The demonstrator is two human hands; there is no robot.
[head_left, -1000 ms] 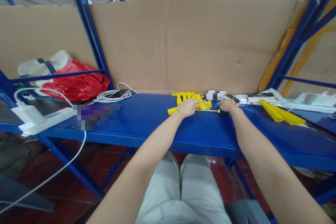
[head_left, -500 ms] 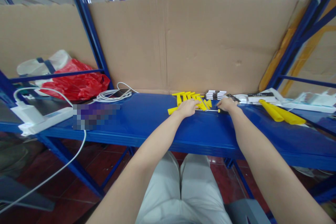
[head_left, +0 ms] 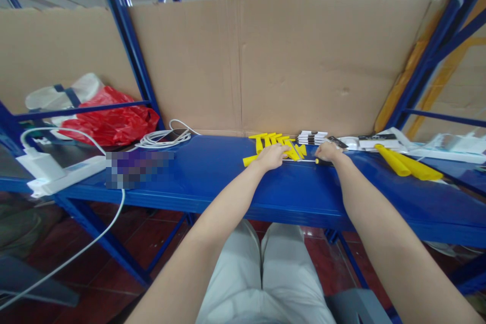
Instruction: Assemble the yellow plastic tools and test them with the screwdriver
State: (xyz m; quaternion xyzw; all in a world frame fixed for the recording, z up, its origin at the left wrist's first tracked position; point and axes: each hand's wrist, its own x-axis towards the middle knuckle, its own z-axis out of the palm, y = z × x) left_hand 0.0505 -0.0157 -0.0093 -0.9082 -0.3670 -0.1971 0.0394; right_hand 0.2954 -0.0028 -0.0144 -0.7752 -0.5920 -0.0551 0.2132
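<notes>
Both my hands rest far back on the blue shelf (head_left: 212,177). My left hand (head_left: 270,156) lies over a pile of yellow T-shaped plastic pieces (head_left: 283,144), fingers curled on one of them. My right hand (head_left: 327,152) is closed round the dark handle end of a thin silver tool (head_left: 299,160) that runs between the two hands. A small stack of black-and-white cards (head_left: 312,137) sits just behind, against the cardboard back wall (head_left: 243,66).
Yellow tubes (head_left: 408,166) and white packets (head_left: 448,147) lie to the right. A coiled white cable (head_left: 163,137), a red plastic bag (head_left: 110,119) and a white power strip with a charger (head_left: 53,169) are on the left. Blue rack posts (head_left: 127,40) stand at both sides.
Almost nothing has moved; my right hand has shifted very slightly left along the thin tool.
</notes>
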